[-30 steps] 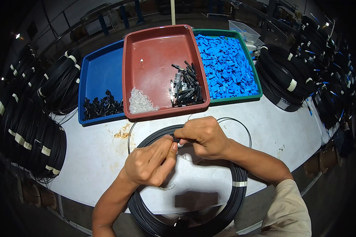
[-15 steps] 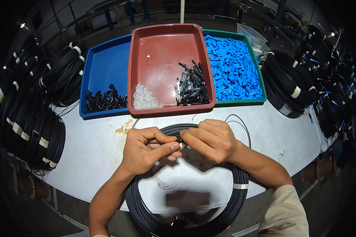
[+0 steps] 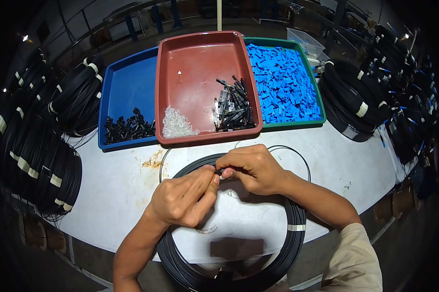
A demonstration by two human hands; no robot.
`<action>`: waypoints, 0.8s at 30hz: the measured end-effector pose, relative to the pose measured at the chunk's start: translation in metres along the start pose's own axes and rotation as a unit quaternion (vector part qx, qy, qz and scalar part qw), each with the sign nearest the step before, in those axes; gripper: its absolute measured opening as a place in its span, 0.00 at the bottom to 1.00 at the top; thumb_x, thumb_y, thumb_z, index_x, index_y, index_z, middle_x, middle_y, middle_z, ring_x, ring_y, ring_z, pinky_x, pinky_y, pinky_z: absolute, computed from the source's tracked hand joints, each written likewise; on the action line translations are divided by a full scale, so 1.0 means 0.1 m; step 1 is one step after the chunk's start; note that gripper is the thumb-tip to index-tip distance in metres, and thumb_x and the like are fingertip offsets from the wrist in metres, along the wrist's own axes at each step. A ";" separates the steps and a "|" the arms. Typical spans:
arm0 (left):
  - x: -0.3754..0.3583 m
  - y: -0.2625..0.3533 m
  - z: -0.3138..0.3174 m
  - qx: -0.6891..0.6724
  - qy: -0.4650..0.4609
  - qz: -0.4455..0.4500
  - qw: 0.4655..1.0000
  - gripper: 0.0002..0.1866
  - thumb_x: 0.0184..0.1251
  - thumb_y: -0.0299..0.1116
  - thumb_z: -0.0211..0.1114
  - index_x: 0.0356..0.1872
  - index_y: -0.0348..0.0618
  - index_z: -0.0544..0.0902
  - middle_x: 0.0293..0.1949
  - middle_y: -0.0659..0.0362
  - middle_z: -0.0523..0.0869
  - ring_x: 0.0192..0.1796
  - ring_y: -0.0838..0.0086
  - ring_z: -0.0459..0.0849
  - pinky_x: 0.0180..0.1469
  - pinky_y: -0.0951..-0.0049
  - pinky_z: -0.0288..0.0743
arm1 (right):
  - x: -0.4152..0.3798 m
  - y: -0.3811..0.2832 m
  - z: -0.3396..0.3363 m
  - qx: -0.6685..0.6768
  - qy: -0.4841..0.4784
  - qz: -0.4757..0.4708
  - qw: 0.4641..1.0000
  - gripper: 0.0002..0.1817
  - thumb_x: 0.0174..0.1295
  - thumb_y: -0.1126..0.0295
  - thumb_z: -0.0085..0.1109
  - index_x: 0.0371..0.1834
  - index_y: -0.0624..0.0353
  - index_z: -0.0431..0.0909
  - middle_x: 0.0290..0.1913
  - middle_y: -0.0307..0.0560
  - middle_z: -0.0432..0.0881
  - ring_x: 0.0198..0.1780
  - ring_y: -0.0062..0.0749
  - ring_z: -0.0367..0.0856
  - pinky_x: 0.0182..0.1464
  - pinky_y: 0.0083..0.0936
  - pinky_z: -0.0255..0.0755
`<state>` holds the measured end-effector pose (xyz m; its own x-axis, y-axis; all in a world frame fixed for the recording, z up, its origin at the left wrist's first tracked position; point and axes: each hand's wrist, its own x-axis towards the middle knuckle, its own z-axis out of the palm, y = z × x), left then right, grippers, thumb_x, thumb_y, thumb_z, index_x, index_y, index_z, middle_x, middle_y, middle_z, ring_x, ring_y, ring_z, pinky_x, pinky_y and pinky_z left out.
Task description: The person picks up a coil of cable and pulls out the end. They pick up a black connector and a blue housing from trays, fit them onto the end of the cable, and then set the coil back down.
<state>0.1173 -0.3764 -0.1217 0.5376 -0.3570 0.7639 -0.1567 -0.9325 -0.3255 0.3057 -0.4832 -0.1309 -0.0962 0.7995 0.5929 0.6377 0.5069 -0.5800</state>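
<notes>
Above the far side of a black cable coil [image 3: 296, 243], my left hand [image 3: 186, 195] and my right hand [image 3: 254, 168] meet at the fingertips. Between them shows a small black piece [image 3: 220, 172], pinched from both sides. Most of it is covered by the fingers, so its exact kind does not show. The coil is bound with a pale tape band and overhangs the table's front edge. Thin loose cable [image 3: 297, 152] arcs out from behind my hands on both sides.
A red tray [image 3: 200, 58] with clear sleeves [image 3: 176, 123] and black parts [image 3: 234, 107] overlaps a blue tray [image 3: 127, 80] of black pieces and a green tray [image 3: 321, 114] of blue pieces. Cable coils [image 3: 44, 165] crowd both sides of the white table [image 3: 107, 194].
My left hand has turned over, its back now upward and fingers extended toward the right. My right fingers have shifted into a pinch, and the small black piece now shows between the hands.
</notes>
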 end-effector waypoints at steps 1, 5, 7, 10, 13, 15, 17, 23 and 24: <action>-0.03 0.00 -0.03 -0.033 -0.019 -0.044 0.998 0.03 0.53 0.17 0.70 0.28 0.33 0.85 0.32 0.51 0.89 0.30 0.70 0.90 0.28 0.75 0.83 | 0.00 0.03 0.01 -0.034 0.026 -0.059 0.997 0.10 0.54 0.78 0.69 0.40 0.65 0.85 0.29 0.51 0.85 0.26 0.38 0.83 0.30 0.31 0.75; -0.03 0.03 -0.06 -0.228 -0.016 -0.278 0.933 0.05 0.52 0.17 0.73 0.30 0.33 0.87 0.33 0.48 0.91 0.31 0.66 0.93 0.31 0.77 0.85 | 0.01 -0.01 -0.06 -0.155 0.018 -0.146 0.977 0.13 0.51 0.78 0.70 0.42 0.67 0.84 0.31 0.49 0.85 0.24 0.33 0.80 0.28 0.29 0.74; -0.08 0.02 -0.03 -0.301 -0.003 -0.327 0.896 0.05 0.57 0.15 0.73 0.34 0.29 0.86 0.34 0.44 0.91 0.33 0.66 0.93 0.33 0.78 0.86 | -0.01 -0.03 -0.06 -0.267 0.065 -0.233 0.933 0.14 0.46 0.73 0.65 0.37 0.67 0.83 0.29 0.43 0.82 0.28 0.32 0.81 0.29 0.27 0.74; -0.01 0.00 -0.10 -0.596 -0.005 -0.573 0.563 0.04 0.66 0.17 0.70 0.36 0.22 0.85 0.34 0.42 0.90 0.38 0.67 0.93 0.38 0.76 0.89 | -0.03 -0.04 -0.04 -0.307 0.077 -0.262 0.912 0.17 0.42 0.70 0.63 0.37 0.67 0.83 0.27 0.40 0.78 0.26 0.27 0.78 0.25 0.26 0.71; -0.04 0.04 -0.06 -0.571 -0.023 -0.538 0.620 0.05 0.65 0.17 0.70 0.36 0.22 0.85 0.34 0.43 0.91 0.38 0.68 0.93 0.38 0.77 0.88 | -0.05 -0.14 -0.06 -0.325 0.063 -0.247 0.910 0.17 0.42 0.69 0.63 0.37 0.66 0.84 0.25 0.38 0.77 0.25 0.28 0.77 0.22 0.27 0.69; -0.03 0.07 -0.01 -0.401 -0.020 -0.392 0.827 0.05 0.59 0.18 0.73 0.34 0.26 0.86 0.32 0.46 0.91 0.30 0.71 0.92 0.29 0.79 0.84 | -0.06 -0.15 -0.06 -0.327 0.055 -0.227 0.916 0.17 0.41 0.70 0.64 0.37 0.64 0.84 0.24 0.38 0.77 0.24 0.29 0.77 0.22 0.28 0.69; 0.06 0.11 -0.09 -0.185 -0.072 -0.224 0.954 0.03 0.55 0.18 0.72 0.28 0.30 0.86 0.31 0.48 0.90 0.27 0.69 0.90 0.26 0.76 0.82 | -0.06 -0.11 -0.04 -0.224 0.063 -0.154 0.960 0.17 0.40 0.71 0.64 0.36 0.64 0.85 0.22 0.42 0.77 0.20 0.31 0.75 0.20 0.29 0.66; 0.04 -0.01 0.00 -0.012 -0.030 0.017 0.999 0.08 0.49 0.16 0.70 0.33 0.29 0.86 0.32 0.46 0.87 0.31 0.66 0.90 0.29 0.73 0.85 | -0.04 -0.02 -0.04 -0.016 0.007 -0.016 1.000 0.11 0.54 0.80 0.68 0.41 0.65 0.84 0.26 0.52 0.83 0.26 0.45 0.83 0.31 0.35 0.75; 0.01 -0.03 -0.01 -0.022 -0.037 -0.001 0.999 0.09 0.48 0.16 0.70 0.34 0.30 0.87 0.33 0.47 0.88 0.31 0.67 0.91 0.29 0.73 0.85 | -0.04 0.00 -0.03 -0.031 0.013 -0.031 0.999 0.11 0.55 0.77 0.69 0.41 0.65 0.84 0.27 0.52 0.83 0.27 0.45 0.83 0.31 0.34 0.75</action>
<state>0.1170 -0.3739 -0.1195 0.5967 -0.3523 0.7210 -0.1911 -0.9350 -0.2987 0.3081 -0.4873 -0.1320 -0.1181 0.7578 0.6417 0.6770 0.5343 -0.5063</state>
